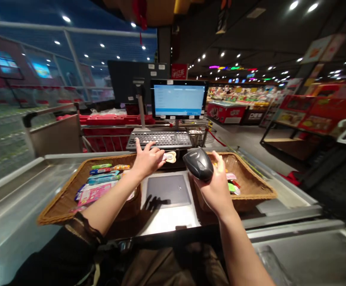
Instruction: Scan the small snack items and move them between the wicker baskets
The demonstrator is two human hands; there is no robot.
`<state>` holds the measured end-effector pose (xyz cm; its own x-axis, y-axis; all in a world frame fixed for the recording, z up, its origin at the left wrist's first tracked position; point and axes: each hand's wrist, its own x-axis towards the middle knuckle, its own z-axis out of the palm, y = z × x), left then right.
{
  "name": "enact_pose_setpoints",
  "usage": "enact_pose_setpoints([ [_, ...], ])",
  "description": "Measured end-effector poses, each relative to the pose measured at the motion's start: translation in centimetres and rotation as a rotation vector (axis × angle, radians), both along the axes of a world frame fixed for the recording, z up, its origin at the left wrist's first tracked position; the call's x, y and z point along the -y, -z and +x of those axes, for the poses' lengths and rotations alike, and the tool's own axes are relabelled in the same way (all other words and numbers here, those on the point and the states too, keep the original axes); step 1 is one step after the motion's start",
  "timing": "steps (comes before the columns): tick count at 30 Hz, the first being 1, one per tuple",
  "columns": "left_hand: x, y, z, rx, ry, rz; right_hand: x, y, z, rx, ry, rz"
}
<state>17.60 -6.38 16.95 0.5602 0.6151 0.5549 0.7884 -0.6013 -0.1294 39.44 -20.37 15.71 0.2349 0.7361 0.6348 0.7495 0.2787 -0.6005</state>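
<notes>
My left hand hovers at the near edge of a black keyboard, some fingers stretched toward its keys. Between the thumb side and a finger it grips a small cream-and-white item, whose kind I cannot make out. A black handheld barcode scanner is wrapped in my right hand, its head tilted up and to the left. Beneath my left forearm a brown woven basket holds several colourful packets and tubes. Another woven basket, under the right hand, contains a few small packaged things.
Behind the keyboard stands a lit monitor beside a dark screen's back. A grey flat panel lies between the baskets on the counter. Metal counter edges run on both sides. Red shopping carts are beyond.
</notes>
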Motion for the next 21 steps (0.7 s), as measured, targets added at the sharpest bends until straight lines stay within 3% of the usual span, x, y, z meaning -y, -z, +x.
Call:
enact_pose_setpoints([
  [8,-0.1,1.6,13.2,-0.108,0.209,-0.160,4.5,1.4,9.1,-0.083,0.347,0.067],
  [13,0.6,3.1,20.7,-0.312,0.259,-0.331,6.7,2.5,12.8,-0.156,0.494,0.071],
  [17,1.2,5.1,24.8,-0.504,0.193,-0.462,7.5,2.9,14.1,-0.219,0.541,0.059],
  [21,1.2,8.0,26.7,-0.580,0.130,-0.551,7.8,3.5,14.6,-0.210,0.549,0.051],
])
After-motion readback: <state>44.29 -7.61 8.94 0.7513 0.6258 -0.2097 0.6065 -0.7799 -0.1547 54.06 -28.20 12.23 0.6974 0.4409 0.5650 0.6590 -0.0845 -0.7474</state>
